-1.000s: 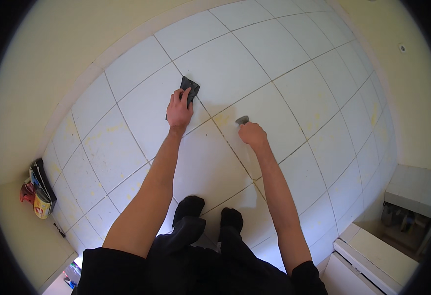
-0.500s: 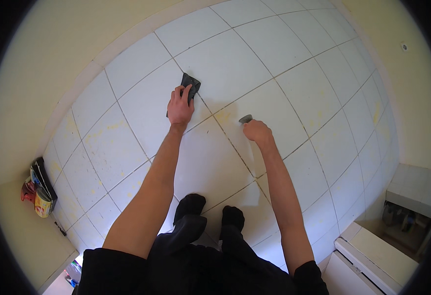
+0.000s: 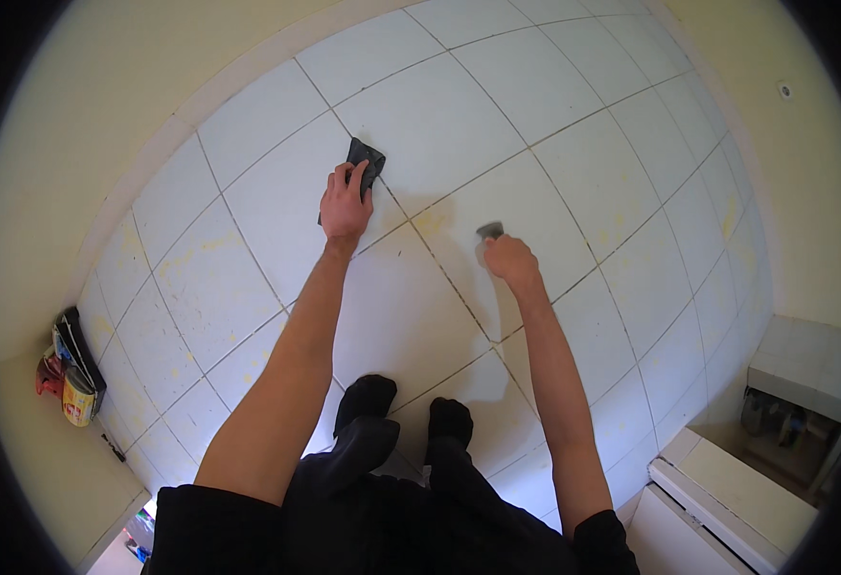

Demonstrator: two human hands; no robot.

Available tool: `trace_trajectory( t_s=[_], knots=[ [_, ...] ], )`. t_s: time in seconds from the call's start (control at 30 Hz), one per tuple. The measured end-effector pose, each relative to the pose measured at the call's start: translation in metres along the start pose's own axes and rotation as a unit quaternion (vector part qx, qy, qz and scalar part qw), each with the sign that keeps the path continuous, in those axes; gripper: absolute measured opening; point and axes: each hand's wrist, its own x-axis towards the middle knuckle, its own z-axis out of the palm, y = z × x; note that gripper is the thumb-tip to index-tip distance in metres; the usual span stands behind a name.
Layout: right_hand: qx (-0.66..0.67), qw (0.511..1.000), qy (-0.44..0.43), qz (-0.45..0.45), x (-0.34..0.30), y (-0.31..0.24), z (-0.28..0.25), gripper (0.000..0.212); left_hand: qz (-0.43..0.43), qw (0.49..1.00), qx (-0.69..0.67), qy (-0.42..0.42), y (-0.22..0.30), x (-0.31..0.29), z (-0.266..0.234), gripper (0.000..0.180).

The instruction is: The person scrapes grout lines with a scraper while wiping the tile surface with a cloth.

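Note:
My left hand (image 3: 345,203) presses on a folded dark cloth (image 3: 367,161) that lies on the white tiled floor (image 3: 459,125), fingers bent over it. To the right, my right hand (image 3: 511,257) is closed round a small scraper (image 3: 489,230) with a grey, fan-shaped blade. Most of its handle is hidden in my fist, and the blade is slightly blurred close to the floor. A yellow stain (image 3: 430,222) marks the tiles between my two hands, left of the blade.
More yellow stains (image 3: 195,254) speckle the tiles at left and right. My feet in dark socks (image 3: 365,398) stand near the lower middle. Bags and packets (image 3: 77,369) sit by the left wall. A tiled ledge with an opening (image 3: 792,431) is at lower right.
My right hand and the scraper have moved a little to the right, away from the yellow stain. My left hand stays on the cloth; the whole view has shifted slightly.

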Motion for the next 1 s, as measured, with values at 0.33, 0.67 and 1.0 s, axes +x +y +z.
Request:
trace_trajectory(
  t_s=[0.33, 0.67, 1.0],
  knots=[
    [0.088, 0.995, 0.034, 0.044, -0.054, 0.034, 0.044, 0.052, 0.058, 0.996, -0.022, -0.061, -0.008, 0.009, -0.002, 0.052],
    [0.377, 0.918, 0.091, 0.079, -0.166, 0.138, -0.011, 0.038, 0.218, 0.823, -0.355, -0.387, 0.152, -0.122, 0.048, 0.041],
    [0.29, 0.927, 0.237, -0.005, -0.163, 0.101, -0.054, 0.026, 0.302, 0.765, -0.413, -0.392, 0.211, -0.159, 0.013, 0.058]
  ],
)
